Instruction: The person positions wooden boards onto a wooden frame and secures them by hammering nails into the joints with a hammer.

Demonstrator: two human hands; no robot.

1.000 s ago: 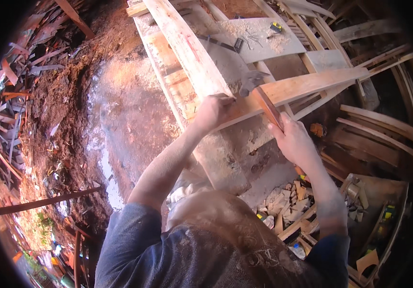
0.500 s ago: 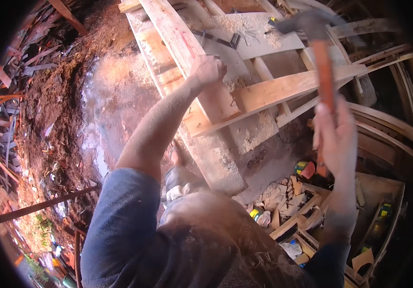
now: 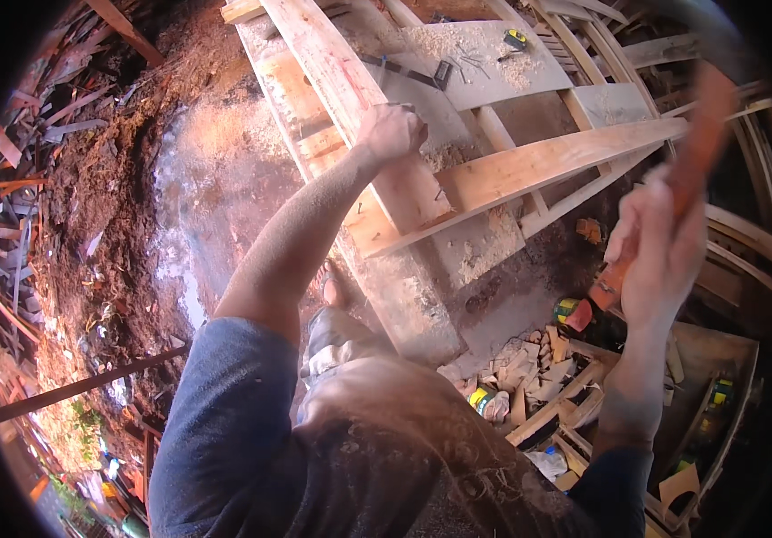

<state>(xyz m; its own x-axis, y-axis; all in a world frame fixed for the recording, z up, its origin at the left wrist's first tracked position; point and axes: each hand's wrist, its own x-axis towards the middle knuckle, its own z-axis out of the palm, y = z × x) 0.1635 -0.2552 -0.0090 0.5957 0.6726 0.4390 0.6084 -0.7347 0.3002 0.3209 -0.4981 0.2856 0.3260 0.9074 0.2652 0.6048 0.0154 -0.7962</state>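
1 head-worn fisheye camera looks down from nearby at left hand (image 3: 392, 133) and right hand (image 3: 664, 251).

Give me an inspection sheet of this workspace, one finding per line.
Surface: pale boards, strewn with sawdust.
Job's things: long plank overlapping curved plank; nail protruding near the joint.
Clutter: tape measure, dark square and loose nails on the boards; offcuts heaped below.
Grip: left hand curled on the long plank, its contents hidden; right hand closed around the raised hammer, head blurred.
Cables: nothing seen.
Surroundings: scrap wood at left; curved timbers at right.
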